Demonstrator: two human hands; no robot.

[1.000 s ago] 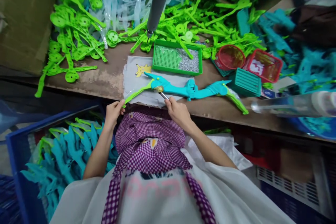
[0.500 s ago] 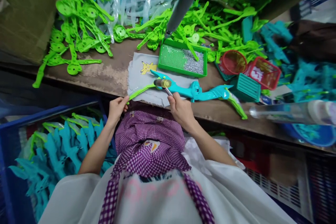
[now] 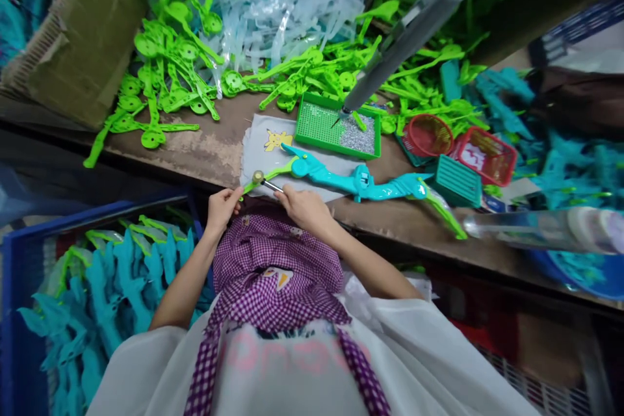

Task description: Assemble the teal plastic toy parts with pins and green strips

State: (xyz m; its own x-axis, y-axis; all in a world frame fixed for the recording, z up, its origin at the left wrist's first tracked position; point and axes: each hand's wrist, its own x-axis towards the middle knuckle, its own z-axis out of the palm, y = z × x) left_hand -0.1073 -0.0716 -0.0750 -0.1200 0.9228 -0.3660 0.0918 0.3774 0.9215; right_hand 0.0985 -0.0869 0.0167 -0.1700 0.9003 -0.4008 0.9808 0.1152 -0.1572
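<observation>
A blue plastic toy bow (image 3: 331,179) with a green limb at each end lies along the front of the bench. My left hand (image 3: 224,209) is closed in a pinch on the tip of its left green limb (image 3: 280,171). My right hand (image 3: 308,211) grips the thin metal handle of a small hammer (image 3: 258,177). The hammer's round yellowish head is over the green limb, close to my left fingers; whether it touches the limb I cannot tell. Under the bow is a grey cloth (image 3: 253,136) with a yellow cartoon figure.
A green tray (image 3: 314,127) of small metal pieces sits behind the bow, with a powered screwdriver (image 3: 404,39) hanging above it. Green parts (image 3: 170,78) are heaped at the back. Red baskets (image 3: 507,172) stand right. A blue crate (image 3: 14,260) of assembled bows is at lower left.
The hammer in my right hand has moved left, from the bow's blue joint to the green limb near my left hand. The view has shifted slightly, and the hanging screwdriver appears farther right and lower.
</observation>
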